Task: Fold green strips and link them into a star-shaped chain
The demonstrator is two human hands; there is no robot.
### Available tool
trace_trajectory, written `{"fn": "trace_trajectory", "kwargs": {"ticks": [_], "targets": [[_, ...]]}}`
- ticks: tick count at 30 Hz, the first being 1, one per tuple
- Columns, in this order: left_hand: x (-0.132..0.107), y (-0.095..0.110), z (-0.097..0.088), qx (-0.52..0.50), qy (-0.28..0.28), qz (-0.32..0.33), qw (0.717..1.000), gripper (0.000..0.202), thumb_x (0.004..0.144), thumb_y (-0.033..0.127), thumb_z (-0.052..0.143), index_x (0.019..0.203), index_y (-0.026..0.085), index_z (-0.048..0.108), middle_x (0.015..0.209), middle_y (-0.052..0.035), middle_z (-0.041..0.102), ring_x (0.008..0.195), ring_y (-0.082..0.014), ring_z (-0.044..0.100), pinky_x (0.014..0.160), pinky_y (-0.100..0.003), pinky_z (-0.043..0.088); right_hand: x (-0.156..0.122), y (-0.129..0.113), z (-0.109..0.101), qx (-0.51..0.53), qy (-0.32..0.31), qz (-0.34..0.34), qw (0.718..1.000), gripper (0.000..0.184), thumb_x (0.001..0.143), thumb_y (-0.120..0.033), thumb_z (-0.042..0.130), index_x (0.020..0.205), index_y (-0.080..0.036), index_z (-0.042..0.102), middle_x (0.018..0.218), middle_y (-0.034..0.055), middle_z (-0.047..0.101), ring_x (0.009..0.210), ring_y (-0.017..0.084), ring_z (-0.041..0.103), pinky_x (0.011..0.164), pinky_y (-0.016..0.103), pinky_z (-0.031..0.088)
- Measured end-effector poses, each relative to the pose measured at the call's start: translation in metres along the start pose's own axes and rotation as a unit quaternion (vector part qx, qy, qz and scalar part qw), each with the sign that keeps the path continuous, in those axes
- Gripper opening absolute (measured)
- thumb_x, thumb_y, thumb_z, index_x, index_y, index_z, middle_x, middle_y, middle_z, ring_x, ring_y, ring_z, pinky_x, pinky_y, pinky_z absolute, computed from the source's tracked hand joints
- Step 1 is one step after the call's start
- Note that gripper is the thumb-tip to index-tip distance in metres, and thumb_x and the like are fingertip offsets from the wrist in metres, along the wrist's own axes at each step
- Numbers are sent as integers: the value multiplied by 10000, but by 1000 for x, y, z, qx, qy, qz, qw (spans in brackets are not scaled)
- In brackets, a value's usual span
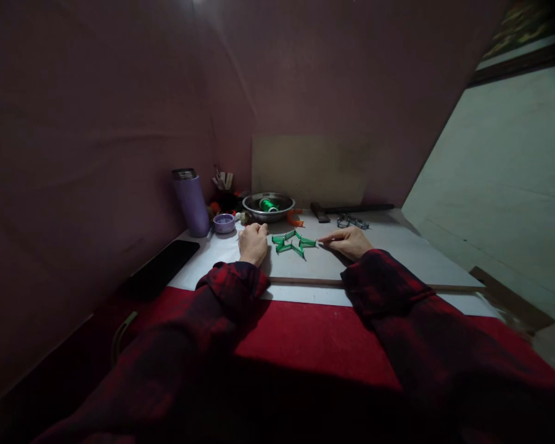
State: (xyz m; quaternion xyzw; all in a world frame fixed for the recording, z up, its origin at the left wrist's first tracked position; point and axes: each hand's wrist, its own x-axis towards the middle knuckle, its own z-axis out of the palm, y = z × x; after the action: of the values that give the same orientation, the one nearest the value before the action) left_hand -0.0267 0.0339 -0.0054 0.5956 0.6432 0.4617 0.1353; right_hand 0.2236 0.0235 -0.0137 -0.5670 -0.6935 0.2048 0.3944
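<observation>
at the near edge a red cloth (305, 336) covers the table (305, 295), and past it lies a board (398, 271). on the board our left hand (253, 243) is clenched in a fist just left of the green star (292, 242); we cannot tell whether it pinches anything thin. our right hand (350, 241) lies flat, its fingers (330, 238) released and stretched out, tips touching the star's right arm. the star lies flat mid-board between both hands, long axis left to right, one arm pointing at the right hand. we judge a sideways nudge from those tips could slide or twist it, as nothing seems to pin it. beyond stand pliers (351, 221), a bowl (268, 208) and a flask (190, 202).
</observation>
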Motion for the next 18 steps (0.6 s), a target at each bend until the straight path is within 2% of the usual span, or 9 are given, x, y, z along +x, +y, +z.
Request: {"fn": "trace_trajectory", "kwargs": {"ticks": [4, 7, 18], "targets": [[-2, 1, -2, 28, -10, 0, 1000, 171, 762, 231, 525, 774, 183, 688, 803, -51, 680, 809, -177, 585, 764, -285, 440, -1, -1, 0, 9, -6, 5, 1000, 309, 613, -305, 666, 857, -144, 770, 712, 85, 725, 617, 157, 589, 545, 256, 421], [-3, 1, -2, 31, -18, 5, 999, 193, 742, 176, 522, 808, 183, 703, 819, -48, 686, 809, -171, 587, 765, -280, 446, -1, -3, -1, 8, -4, 4, 1000, 319, 611, -321, 671, 853, -139, 770, 715, 90, 724, 628, 161, 592, 560, 263, 430], [-3, -1, -1, 32, -33, 7, 999, 200, 734, 178, 544, 817, 194, 726, 813, -48, 688, 818, -174, 591, 783, -295, 456, 1, 3, 1, 12, -5, -1, 1000, 293, 618, -273, 650, 854, -149, 771, 710, 79, 724, 606, 151, 581, 532, 252, 417]]}}
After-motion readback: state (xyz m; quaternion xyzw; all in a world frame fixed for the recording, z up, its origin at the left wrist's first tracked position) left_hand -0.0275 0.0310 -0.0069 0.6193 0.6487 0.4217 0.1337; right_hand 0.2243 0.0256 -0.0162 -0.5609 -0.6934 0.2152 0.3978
